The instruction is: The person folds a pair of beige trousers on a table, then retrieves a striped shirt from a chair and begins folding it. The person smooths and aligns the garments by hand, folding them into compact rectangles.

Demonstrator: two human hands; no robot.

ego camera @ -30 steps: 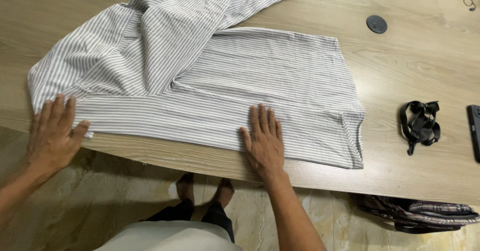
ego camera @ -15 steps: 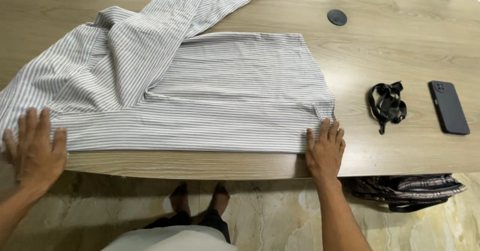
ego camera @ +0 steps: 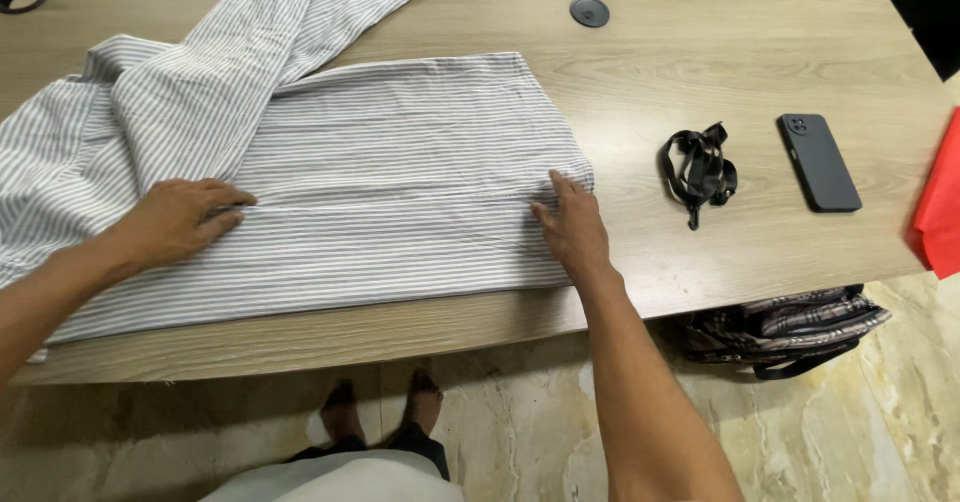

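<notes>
1. The striped shirt point(ego camera: 400, 162) lies spread across the wooden table point(ego camera: 720, 52), its folded body near the front edge and a loose sleeve running off toward 11 o'clock.
2. The left hand point(ego camera: 180, 220) lies flat and open on the cloth at about 9 o'clock of the folded body, fingers together, pressing a horizontal crease. Half a second ago it rested at the shirt's far left corner by the table edge; it has since come inward and up onto the fabric.
3. The right hand point(ego camera: 572, 227) rests palm down at the shirt's right edge, at 3 o'clock of the body, fingers fairly close together and gripping nothing. A second ago it lay mid-hem, then slid to the lower right corner, and now sits higher along that edge.
4. Both hands now line up on the same fold line across the shirt, so the smoothing of the lower strip looks finished and the crease appears to be the part in hand.
5. At 3 o'clock of the right hand lie a black strap point(ego camera: 700, 167) and, beyond it, a dark phone point(ego camera: 820, 162); a round black cap point(ego camera: 589, 12) sits at 12 o'clock.
6. A plaid bag point(ego camera: 790, 324) sits on the floor under the table's right end, and something red point(ego camera: 942, 212) shows at the right border.
</notes>
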